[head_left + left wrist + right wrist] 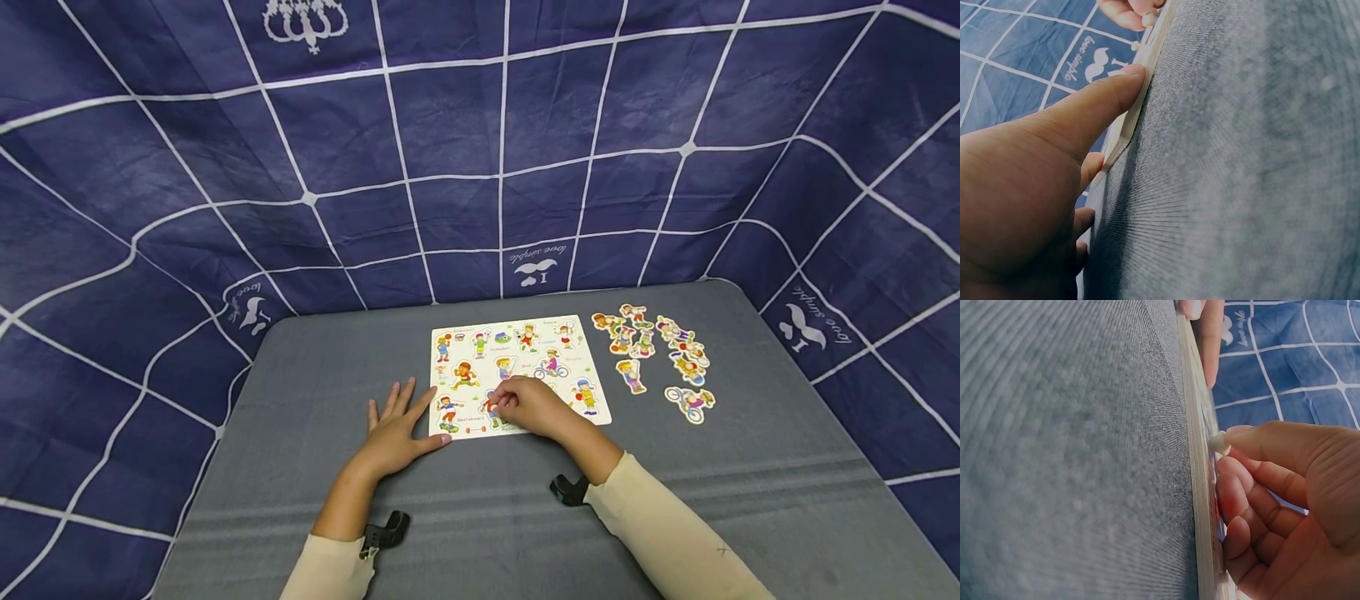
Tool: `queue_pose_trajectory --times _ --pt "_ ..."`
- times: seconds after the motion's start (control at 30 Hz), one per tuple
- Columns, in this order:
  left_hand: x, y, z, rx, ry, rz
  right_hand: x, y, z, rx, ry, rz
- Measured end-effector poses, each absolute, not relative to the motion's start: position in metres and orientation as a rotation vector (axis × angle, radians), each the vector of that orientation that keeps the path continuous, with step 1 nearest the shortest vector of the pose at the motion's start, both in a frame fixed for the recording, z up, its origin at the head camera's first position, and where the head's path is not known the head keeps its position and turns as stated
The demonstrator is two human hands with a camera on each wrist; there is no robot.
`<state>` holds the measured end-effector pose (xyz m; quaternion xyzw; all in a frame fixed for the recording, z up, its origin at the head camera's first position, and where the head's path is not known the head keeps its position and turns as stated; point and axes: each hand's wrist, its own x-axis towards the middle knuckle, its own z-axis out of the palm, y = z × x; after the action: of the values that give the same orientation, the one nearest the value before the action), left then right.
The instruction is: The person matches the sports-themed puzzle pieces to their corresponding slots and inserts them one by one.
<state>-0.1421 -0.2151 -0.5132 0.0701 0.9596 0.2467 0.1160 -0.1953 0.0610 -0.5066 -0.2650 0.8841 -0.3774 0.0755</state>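
A pale wooden puzzle board (480, 383) printed with children playing sports lies on the table. My left hand (393, 442) has its fingers spread flat at the board's left side, and its thumb (1107, 94) rests on the near left corner. Above the board's near edge, my right hand (536, 406) pinches a small pale knob (1219, 443) between thumb and forefinger, with the other fingers curled. Just left of those fingers a figure piece in red (488, 406) shows, partly covered by the hand. How fully that piece sits in its recess cannot be seen.
Several loose figure pieces lie right of the board, among them a cyclist piece (690, 404) and a figure in purple (631, 377). The grey cloth-covered table (337, 367) meets a dark blue curtain (457, 217) with white lines at the back and sides.
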Motion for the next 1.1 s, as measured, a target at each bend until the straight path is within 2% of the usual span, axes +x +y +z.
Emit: queue_pose_trajectory --times 0.3,0.7,1.1 --pt "-0.142 -0.214 -0.513 0.202 2.811 0.718 -0.195 0.062 -0.505 -0.822 2.710 -1.176" --pt "-0.142 -0.213 -0.513 0.209 2.818 0.702 -0.196 0.068 -0.497 -0.711 2.635 -1.458" --pt "-0.142 -0.216 -0.516 0.211 2.815 0.703 -0.193 0.075 -0.489 -0.634 2.613 -1.538"
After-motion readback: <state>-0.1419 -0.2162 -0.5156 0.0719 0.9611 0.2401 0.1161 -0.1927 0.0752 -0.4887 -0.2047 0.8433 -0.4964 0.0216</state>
